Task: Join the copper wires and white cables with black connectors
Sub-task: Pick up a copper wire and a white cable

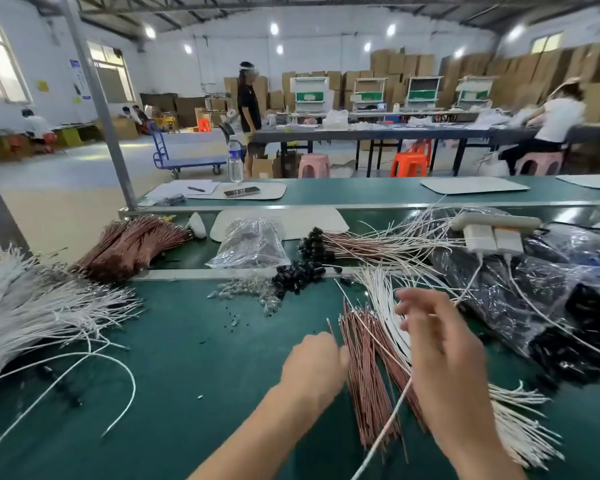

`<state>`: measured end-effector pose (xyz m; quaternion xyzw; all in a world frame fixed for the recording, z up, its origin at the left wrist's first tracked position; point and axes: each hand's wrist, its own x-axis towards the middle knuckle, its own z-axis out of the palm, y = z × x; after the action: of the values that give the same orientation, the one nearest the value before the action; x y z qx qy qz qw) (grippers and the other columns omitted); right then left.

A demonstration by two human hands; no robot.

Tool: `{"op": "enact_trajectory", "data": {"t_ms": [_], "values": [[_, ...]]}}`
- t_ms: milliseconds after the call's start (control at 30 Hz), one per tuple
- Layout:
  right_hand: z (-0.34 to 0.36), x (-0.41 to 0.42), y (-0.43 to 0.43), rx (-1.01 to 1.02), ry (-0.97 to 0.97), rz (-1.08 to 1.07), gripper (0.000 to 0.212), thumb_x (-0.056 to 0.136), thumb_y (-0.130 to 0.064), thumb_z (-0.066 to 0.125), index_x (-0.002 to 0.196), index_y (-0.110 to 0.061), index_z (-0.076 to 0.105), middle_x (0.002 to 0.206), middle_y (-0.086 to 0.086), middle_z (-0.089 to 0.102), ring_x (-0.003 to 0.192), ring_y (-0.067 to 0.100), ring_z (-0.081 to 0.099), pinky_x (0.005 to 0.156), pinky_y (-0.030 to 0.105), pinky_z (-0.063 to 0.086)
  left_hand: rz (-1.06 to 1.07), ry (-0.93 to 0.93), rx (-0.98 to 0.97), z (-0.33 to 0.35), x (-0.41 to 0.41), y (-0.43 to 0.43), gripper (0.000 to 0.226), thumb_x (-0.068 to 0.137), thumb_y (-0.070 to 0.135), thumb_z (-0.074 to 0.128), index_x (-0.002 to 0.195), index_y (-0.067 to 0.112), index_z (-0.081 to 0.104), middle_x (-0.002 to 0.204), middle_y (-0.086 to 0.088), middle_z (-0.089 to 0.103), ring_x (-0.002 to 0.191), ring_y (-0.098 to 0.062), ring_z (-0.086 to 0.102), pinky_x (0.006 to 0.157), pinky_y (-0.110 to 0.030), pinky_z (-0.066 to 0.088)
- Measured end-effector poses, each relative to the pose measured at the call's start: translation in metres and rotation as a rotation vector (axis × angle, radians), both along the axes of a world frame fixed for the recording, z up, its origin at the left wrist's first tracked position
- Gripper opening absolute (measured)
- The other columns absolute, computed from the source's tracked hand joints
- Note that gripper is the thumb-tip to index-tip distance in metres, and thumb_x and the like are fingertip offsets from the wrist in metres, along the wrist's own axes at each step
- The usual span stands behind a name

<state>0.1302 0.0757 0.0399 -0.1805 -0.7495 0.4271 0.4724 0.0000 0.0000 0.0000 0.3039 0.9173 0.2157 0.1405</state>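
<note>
A fan of copper wires (364, 368) lies on the green mat (194, 368) between my hands, with white cables (383, 296) spread beside it to the right. My left hand (314, 363) is curled into a fist at the left edge of the copper fan; a thin copper wire end pokes up just above its knuckles. My right hand (442, 348) hovers over the white cables and grips one white cable (383, 434) that trails toward the near edge. Loose black connectors (297, 275) are heaped behind the wires.
Joined wires with black ends (361, 245) lie behind the connectors. A big white cable pile (32, 317) and a copper bundle (132, 244) fill the left. A clear bag (253, 242), small clear parts (246, 289), a power strip (492, 230) and black bags (534, 292) crowd the back and right.
</note>
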Motion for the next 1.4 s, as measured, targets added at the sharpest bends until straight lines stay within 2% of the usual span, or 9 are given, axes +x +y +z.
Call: {"op": "enact_trajectory", "data": {"t_ms": [100, 233, 333, 433, 567, 800, 933, 1167, 1400], "values": [[-0.008, -0.052, 0.025, -0.016, -0.228, 0.077, 0.020, 0.102, -0.028, 0.049, 0.107, -0.041, 0.062, 0.099, -0.014, 0.067, 0.065, 0.000, 0.055, 0.063, 0.021, 0.042, 0.052, 0.029, -0.148, -0.007, -0.008, 0.032, 0.016, 0.101, 0.018, 0.048, 0.099, 0.009, 0.061, 0.115, -0.012, 0.067, 0.108, -0.034, 0.064, 0.081, -0.036, 0.047], [-0.025, -0.108, 0.046, 0.006, -0.431, 0.113, 0.022, 0.102, -0.023, 0.048, 0.117, -0.032, 0.063, 0.103, -0.013, 0.065, 0.082, -0.001, 0.058, 0.070, 0.019, 0.042, 0.031, 0.027, -0.218, -0.014, -0.022, 0.044, 0.022, 0.096, 0.009, 0.048, 0.111, 0.009, 0.064, 0.119, -0.011, 0.067, 0.111, -0.033, 0.064, 0.083, -0.038, 0.051], [-0.028, -0.145, 0.057, 0.031, -0.560, 0.137, 0.028, 0.103, -0.021, 0.046, 0.125, -0.025, 0.061, 0.115, -0.006, 0.063, 0.102, 0.013, 0.060, 0.089, 0.029, 0.047, 0.055, -0.024, -0.200, -0.009, -0.032, 0.046, 0.019, 0.100, 0.015, 0.046, 0.108, 0.010, 0.062, 0.118, -0.010, 0.067, 0.110, -0.032, 0.064, 0.076, -0.034, 0.044], [-0.028, -0.177, 0.066, 0.087, -0.649, 0.144, 0.030, 0.102, -0.023, 0.045, 0.127, -0.023, 0.060, 0.110, 0.000, 0.062, 0.091, 0.019, 0.060, 0.089, 0.037, 0.051, 0.089, -0.142, -0.130, -0.013, -0.046, 0.040, 0.019, 0.098, 0.017, 0.045, 0.082, 0.009, 0.048, 0.097, -0.011, 0.066, 0.087, -0.030, 0.060, 0.070, -0.030, 0.042], [-0.026, -0.209, 0.073, 0.157, -0.707, 0.099, 0.030, 0.100, -0.025, 0.046, 0.126, -0.026, 0.060, 0.117, 0.003, 0.062, 0.098, 0.025, 0.064, 0.092, 0.042, 0.050, 0.141, -0.469, 0.382, -0.025, -0.076, 0.009, 0.027, 0.099, 0.023, 0.043, 0.079, 0.008, 0.049, 0.059, -0.004, 0.063, 0.047, -0.021, 0.057, 0.046, -0.025, 0.045], [-0.050, -0.254, 0.050, 0.542, -0.886, 0.120, 0.040, 0.104, -0.041, 0.043, 0.142, -0.030, 0.051, 0.142, 0.006, 0.047, 0.124, 0.028, 0.047, 0.104, 0.042, 0.041, 0.506, -0.724, 1.389, -0.042, -0.143, -0.059, 0.012, 0.104, 0.014, 0.052, 0.108, 0.005, 0.059, 0.071, -0.002, 0.068, 0.053, -0.011, 0.061, 0.046, -0.022, 0.051], [-0.067, -0.273, 0.041, 0.725, -1.023, 0.072, 0.046, 0.105, -0.050, 0.036, 0.148, -0.034, 0.042, 0.159, 0.006, 0.030, 0.143, 0.030, 0.030, 0.112, 0.044, 0.031, 0.572, -0.931, 1.631, -0.043, -0.158, -0.072, 0.012, 0.099, 0.007, 0.057, 0.105, 0.007, 0.067, 0.075, -0.003, 0.071, 0.060, -0.010, 0.067, 0.056, -0.021, 0.058], [-0.071, -0.273, 0.037, 0.638, -0.796, 0.074, 0.030, 0.102, -0.038, 0.052, 0.128, -0.028, 0.059, 0.145, -0.001, 0.046, 0.136, 0.021, 0.037, 0.111, 0.035, 0.029, 0.609, -0.959, 1.676, -0.044, -0.160, -0.067, 0.007, 0.096, 0.007, 0.061, 0.102, 0.005, 0.063, 0.078, -0.008, 0.072, 0.069, -0.018, 0.074, 0.062, -0.025, 0.060], [-0.064, -0.191, 0.038, 0.020, -0.341, 0.160, 0.020, 0.098, -0.030, 0.062, 0.117, -0.037, 0.067, 0.107, -0.020, 0.065, 0.095, -0.007, 0.058, 0.076, 0.007, 0.045, 0.547, -0.978, 1.705, -0.041, -0.156, -0.063, 0.014, 0.083, 0.020, 0.069, 0.091, 0.012, 0.061, 0.080, -0.007, 0.073, 0.072, -0.017, 0.074, 0.063, -0.026, 0.061]]}}
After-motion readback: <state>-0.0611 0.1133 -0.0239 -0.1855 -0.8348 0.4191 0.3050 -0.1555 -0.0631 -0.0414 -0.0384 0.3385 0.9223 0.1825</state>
